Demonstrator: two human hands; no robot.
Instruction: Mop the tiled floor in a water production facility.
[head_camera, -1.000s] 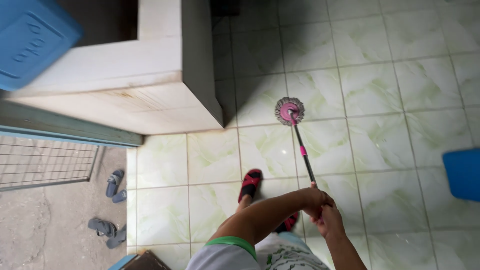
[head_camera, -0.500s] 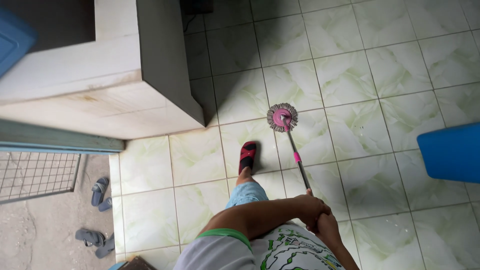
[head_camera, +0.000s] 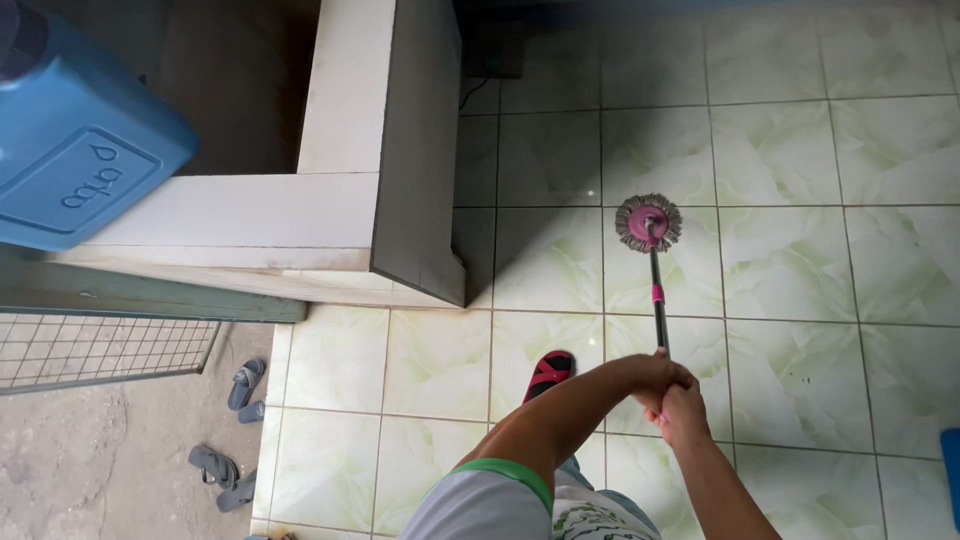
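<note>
Mop (head_camera: 648, 222) stands on the floor (head_camera: 800, 260) right of the ledge (head_camera: 400, 150); sandals (head_camera: 232, 425) lie far left.

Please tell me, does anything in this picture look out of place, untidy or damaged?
Little stands out. Two pairs of grey sandals lie scattered, not lined up, on the rough concrete at lower left. Both hands, left hand and right hand, grip the mop handle; the mop head rests flat on the green tiled floor. No spill shows.
</note>
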